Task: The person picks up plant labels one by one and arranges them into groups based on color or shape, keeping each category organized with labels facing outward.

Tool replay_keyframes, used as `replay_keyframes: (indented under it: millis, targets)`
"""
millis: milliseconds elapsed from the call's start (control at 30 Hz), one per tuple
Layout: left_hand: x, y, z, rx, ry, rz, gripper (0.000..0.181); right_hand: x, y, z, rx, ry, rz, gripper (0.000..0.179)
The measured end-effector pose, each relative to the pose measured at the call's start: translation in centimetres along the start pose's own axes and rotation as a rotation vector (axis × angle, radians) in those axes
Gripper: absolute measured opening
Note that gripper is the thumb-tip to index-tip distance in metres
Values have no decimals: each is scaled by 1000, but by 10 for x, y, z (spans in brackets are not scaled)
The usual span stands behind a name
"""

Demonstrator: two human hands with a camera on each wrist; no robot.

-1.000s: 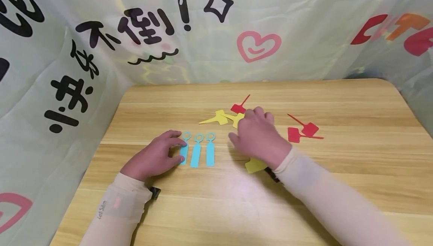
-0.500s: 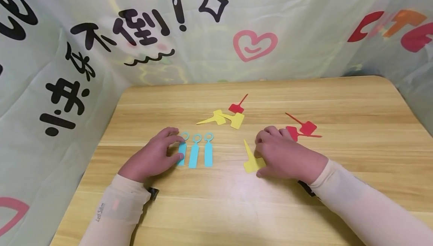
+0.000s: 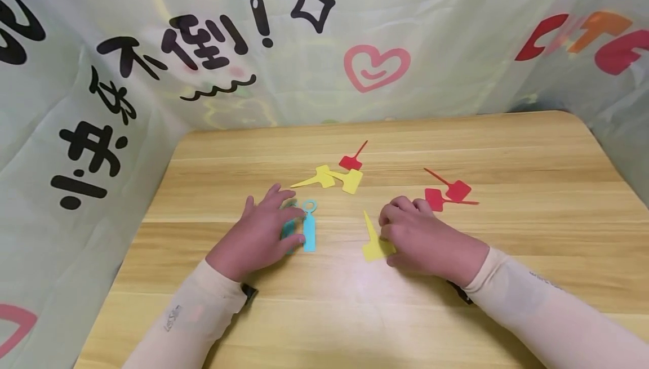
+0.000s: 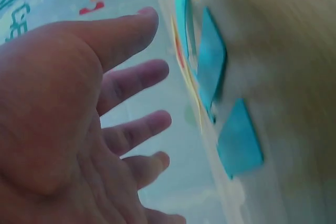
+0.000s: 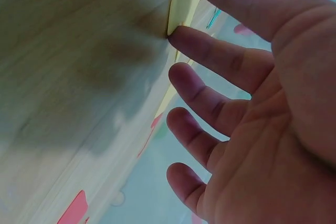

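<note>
My left hand [image 3: 258, 236] hovers over the row of blue plant tags, fingers spread and straight, with nothing in its grasp. Beside its thumb lies the rightmost ring-topped blue tag [image 3: 309, 236]; the middle one [image 3: 288, 228] is partly covered and the left one hidden in the head view. In the left wrist view all three, including the nearest blue tag [image 4: 240, 142], lie apart from the fingers. My right hand [image 3: 431, 239] rests at the right side of a yellow T-shaped tag [image 3: 374, 249]. Its index fingertip [image 5: 178, 34] touches that tag's edge, the fingers loosely bent.
Two overlapping yellow tags [image 3: 350, 182] lie farther back on the wooden table [image 3: 324, 318], with a red tag [image 3: 351, 163] behind them. Two more red tags [image 3: 458, 190] lie beyond my right hand. A printed cloth [image 3: 446, 65] stands around the back and left.
My right hand has come from the back yellow tags to the near yellow one and stays there. The left hand has shifted right from the leftmost blue tag over the middle one.
</note>
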State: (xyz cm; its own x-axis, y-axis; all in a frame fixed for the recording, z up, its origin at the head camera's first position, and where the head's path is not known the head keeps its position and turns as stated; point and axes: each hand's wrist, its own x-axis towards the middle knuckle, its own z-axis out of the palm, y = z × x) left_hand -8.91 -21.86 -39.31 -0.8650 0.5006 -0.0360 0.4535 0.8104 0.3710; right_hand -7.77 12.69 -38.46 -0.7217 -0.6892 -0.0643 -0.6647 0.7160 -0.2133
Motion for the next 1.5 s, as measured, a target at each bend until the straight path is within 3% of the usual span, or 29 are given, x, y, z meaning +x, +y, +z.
replay_keyframes:
  millis: [267,567,967,1200,1500]
  targets:
    - [6,7,6,122,-33,-7,42,3,-6,-1,-29,-21,-8,25]
    - [7,9,5,109,-48,-16,39,3,-10,0,-48,4,-40,19]
    - [11,8,7,71,-76,-28,36,9,0,0,285,-89,170,28]
    - [11,7,5,59,-85,-50,39,34,0,-7,467,-171,220,36]
    - [11,6,6,27,-88,-67,41,74,-17,-3,337,-265,251,40]
